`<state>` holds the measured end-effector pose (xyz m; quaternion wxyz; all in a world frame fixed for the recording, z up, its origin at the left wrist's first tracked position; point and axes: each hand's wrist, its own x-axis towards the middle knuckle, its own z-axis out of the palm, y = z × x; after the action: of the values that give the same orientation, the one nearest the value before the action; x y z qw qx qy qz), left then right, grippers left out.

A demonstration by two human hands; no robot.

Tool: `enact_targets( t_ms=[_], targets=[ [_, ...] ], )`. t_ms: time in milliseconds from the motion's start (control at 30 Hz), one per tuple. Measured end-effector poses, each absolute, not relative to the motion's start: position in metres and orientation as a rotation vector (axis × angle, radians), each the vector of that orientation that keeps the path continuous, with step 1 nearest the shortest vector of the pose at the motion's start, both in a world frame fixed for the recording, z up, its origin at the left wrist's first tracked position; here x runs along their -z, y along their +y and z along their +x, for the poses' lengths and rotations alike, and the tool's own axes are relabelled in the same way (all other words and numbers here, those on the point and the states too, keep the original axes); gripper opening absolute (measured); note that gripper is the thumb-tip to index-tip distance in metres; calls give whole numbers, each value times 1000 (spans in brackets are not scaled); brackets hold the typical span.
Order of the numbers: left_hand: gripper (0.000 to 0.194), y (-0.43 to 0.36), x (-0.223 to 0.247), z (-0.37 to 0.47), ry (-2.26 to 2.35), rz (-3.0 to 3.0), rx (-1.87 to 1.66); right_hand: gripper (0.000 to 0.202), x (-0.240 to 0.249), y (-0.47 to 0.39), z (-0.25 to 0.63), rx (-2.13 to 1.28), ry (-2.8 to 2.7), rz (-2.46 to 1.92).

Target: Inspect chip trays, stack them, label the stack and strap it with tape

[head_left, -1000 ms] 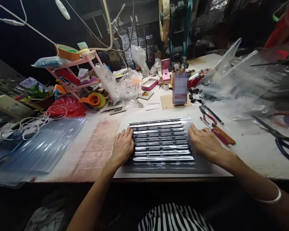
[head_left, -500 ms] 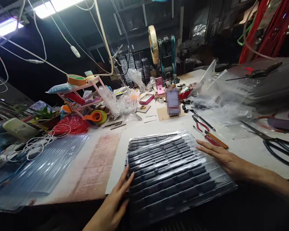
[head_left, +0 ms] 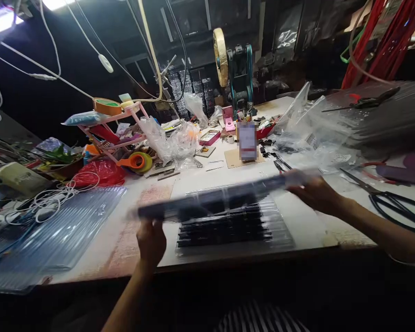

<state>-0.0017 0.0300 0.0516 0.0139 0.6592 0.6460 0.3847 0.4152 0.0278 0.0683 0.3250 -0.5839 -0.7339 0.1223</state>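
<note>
A clear plastic tray with rows of dark parts (head_left: 210,201) is held up above the table, seen almost edge-on and smeared by motion. My left hand (head_left: 151,242) grips its left end from below, fingers closed. At its right end my right hand (head_left: 313,191) has hold of the edge, slightly higher than the left, so the tray slants up to the right. Beneath it, a second clear tray (head_left: 278,233) lies on the table near the front edge. Rows of black strip-like parts (head_left: 224,226) fill that lower tray; the raised one hides its far part.
Large black scissors (head_left: 397,207) lie at the right, with pliers (head_left: 280,165) behind the right hand. Empty ribbed clear trays (head_left: 76,230) and tangled white cables (head_left: 60,198) are at the left. A propped phone (head_left: 248,142) and plastic bags (head_left: 180,143) stand farther back.
The upper tray has been lifted and tipped from lying face-up to nearly edge-on. Both hands rose with it, and the lower tray is now uncovered at the front.
</note>
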Motion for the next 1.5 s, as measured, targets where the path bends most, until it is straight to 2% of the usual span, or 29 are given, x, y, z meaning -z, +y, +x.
enact_targets(
  t_ms=[100, 200, 333, 433, 567, 700, 900, 1033, 1200, 1367, 1500],
  targets=[
    [45, 62, -72, 3, 2095, 1973, -1141, 45, -80, 41, 387, -628, -1733, -1542],
    [46, 80, -64, 6, 2072, 1950, -837, 50, -67, 51, 373, -884, -1697, -1734],
    [44, 86, -35, 11, 2075, 1891, -534, 47, -40, 58, 371, -528, -1942, -2154],
    [44, 81, -23, 10, 2062, 1841, -461, 54, -26, 48, 372, -356, -1955, -2248],
    [52, 61, -21, 2, 1918, 1790, -504, 64, -10, 12, 378, -416, -1746, -2088],
    [67, 47, -18, -1, 1791, 1635, -675, 63, -2, -7, 386, -496, -1677, -1920],
    [71, 59, -16, 2, 1628, 1541, -709, 42, -18, 33, 365, 177, -2191, -1799],
    [73, 60, -18, 2, 1530, 1431, -760, 43, -36, 76, 319, 116, -2682, -1420],
    [73, 57, -17, 3, 1489, 1265, -842, 31, -59, 118, 273, 34, -2944, -1488],
    [79, 60, -11, 6, 1438, 1151, -906, 29, -63, 123, 249, -44, -2985, -1566],
    [65, 57, -12, 6, 1395, 1171, -959, 36, -60, 114, 236, 27, -2867, -1728]
  ],
)
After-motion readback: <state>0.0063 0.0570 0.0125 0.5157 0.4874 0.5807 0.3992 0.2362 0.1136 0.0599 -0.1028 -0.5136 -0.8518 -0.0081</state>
